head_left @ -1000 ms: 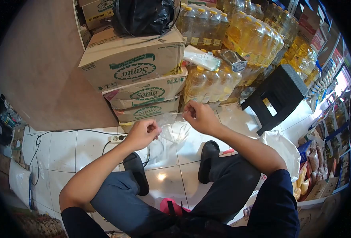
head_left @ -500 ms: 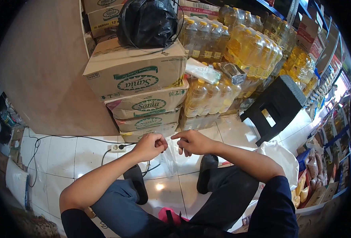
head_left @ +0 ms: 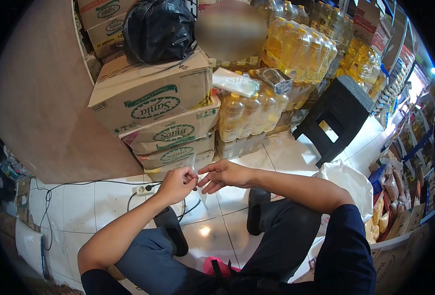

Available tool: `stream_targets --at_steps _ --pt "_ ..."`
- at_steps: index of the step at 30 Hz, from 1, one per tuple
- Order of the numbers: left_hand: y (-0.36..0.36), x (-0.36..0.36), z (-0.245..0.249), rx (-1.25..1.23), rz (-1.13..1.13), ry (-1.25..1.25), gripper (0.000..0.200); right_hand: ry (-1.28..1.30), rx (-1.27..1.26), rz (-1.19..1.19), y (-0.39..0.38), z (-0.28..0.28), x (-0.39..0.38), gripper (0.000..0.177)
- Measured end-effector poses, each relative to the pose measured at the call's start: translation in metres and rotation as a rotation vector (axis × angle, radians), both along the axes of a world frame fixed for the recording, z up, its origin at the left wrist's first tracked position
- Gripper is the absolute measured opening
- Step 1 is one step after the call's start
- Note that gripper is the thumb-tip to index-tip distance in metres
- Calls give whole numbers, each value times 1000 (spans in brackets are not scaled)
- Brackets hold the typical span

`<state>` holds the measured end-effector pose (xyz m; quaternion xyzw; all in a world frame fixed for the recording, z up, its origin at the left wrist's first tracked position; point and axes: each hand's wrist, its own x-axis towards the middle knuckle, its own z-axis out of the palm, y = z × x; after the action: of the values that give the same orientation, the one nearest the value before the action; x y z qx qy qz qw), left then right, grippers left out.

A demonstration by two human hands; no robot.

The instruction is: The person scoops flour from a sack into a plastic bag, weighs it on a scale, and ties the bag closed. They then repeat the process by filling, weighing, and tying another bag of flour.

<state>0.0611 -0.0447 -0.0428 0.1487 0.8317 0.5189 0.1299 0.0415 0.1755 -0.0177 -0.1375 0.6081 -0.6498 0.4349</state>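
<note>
My left hand (head_left: 176, 185) is closed in a pinch on a thin clear plastic bag (head_left: 192, 162). A strip of the plastic stands up above the fingers, and more hangs below, faint against the white tiles. My right hand (head_left: 227, 175) is just to its right, palm partly turned up and fingers stretched apart. Its fingertips reach close to the left fingers and the plastic. Both hands hover over the tiled floor between my knees, in front of a stack of cardboard cartons (head_left: 154, 105).
A black extension cord (head_left: 99, 182) with a white socket block (head_left: 141, 190) lies on the floor. Wrapped oil bottles (head_left: 249, 115) stand behind, with a black stool (head_left: 333, 120) to the right. A white sack (head_left: 348, 187) is beside my right arm. A black bag (head_left: 159, 32) tops the cartons.
My right hand has turned its palm upward and spread its fingers, moving slightly left toward the left hand. The plastic now shows above the left fingers. The view has shifted slightly.
</note>
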Motion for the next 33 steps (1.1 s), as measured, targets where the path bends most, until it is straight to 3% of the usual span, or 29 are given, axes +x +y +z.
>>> stream_targets --at_steps 7,12,16,19,24,26,30,33 --pt "4 3 1 -97 22 134 15 -128 5 -20 -9 13 11 59" --pt "10 6 7 -180 78 119 24 -179 -69 151 -13 28 17 61" --pt "6 1 -7 -187 78 171 19 -157 -21 115 -13 13 11 63" --pt "8 3 -7 -211 85 222 14 -79 4 -84 -14 -9 4 67" --pt "13 6 -2 -194 54 269 15 -109 -123 -247 -15 -22 5 46" --pt "16 7 -8 -152 72 397 14 -155 -41 -246 -21 -18 10 42" --pt "21 13 16 -32 98 388 9 -129 230 -189 -32 -25 21 38" --pt "25 19 20 36 12 438 8 175 465 -41 -26 -52 17 38"
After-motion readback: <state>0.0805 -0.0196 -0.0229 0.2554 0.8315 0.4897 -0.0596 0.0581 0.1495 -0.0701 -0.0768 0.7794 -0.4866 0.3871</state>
